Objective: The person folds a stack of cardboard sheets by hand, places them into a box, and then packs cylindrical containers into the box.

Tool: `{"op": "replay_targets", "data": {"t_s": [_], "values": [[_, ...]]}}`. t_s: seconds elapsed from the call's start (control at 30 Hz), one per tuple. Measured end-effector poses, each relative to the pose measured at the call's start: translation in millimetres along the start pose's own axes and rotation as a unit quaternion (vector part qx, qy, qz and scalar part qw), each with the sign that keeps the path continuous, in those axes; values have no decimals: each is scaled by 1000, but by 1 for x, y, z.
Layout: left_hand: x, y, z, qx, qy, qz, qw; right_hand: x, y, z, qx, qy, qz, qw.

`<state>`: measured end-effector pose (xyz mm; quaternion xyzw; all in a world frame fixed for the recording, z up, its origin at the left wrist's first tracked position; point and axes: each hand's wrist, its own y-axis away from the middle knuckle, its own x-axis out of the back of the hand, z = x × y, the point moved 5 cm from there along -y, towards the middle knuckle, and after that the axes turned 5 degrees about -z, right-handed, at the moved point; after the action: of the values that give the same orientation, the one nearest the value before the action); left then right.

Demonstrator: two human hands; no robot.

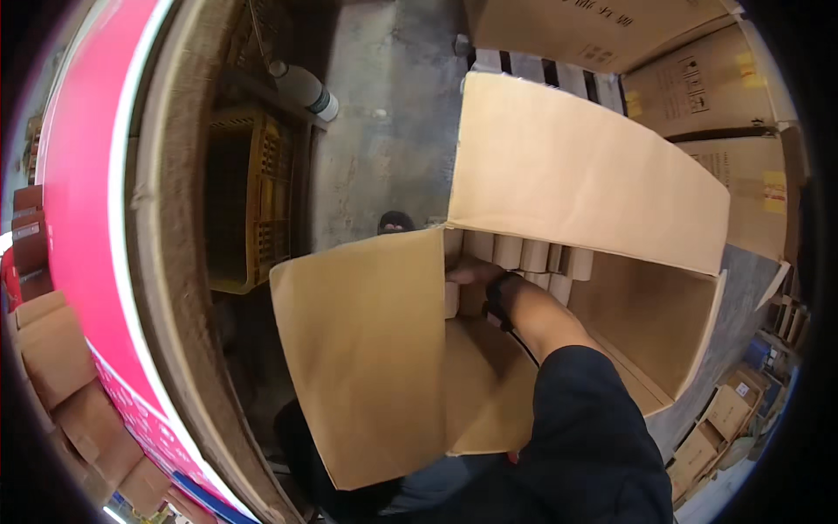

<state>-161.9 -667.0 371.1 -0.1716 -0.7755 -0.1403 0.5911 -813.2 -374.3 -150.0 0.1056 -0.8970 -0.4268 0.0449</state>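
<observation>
A large open cardboard box (497, 384) stands in front of me, its left flap (362, 358) folded outward and its far flap (585, 162) raised. My right arm, in a dark sleeve with a black band at the wrist, reaches down into it. Deep inside, my right hand (472, 272) is at the far left corner, against small light-brown cartons (532, 254). Several of these stand in rows along the far wall. Shadow and blur hide my fingers, so their grip cannot be made out. My left hand is out of sight; dark cloth shows below the left flap.
A wooden beam (175, 227) and a pink panel (83, 175) run along the left. Beside the beam are a yellow plastic crate (262, 201) and a white bottle (301, 89). Large cartons (707, 87) are stacked at the far right near a slatted pallet (528, 68).
</observation>
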Motion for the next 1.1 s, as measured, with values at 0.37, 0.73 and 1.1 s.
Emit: {"op": "replay_targets", "data": {"t_s": [0.37, 0.73, 1.1], "values": [[2, -9, 10, -5, -40, -11, 999, -23, -44, 34, 10, 40, 92, 995], [-15, -21, 11, -23, -47, -12, 999, -27, 20, -10, -80, 59, 126, 987], [-25, -26, 9, -31, -51, -9, 998, -17, -12, 40, -121, -18, 159, 980]]}}
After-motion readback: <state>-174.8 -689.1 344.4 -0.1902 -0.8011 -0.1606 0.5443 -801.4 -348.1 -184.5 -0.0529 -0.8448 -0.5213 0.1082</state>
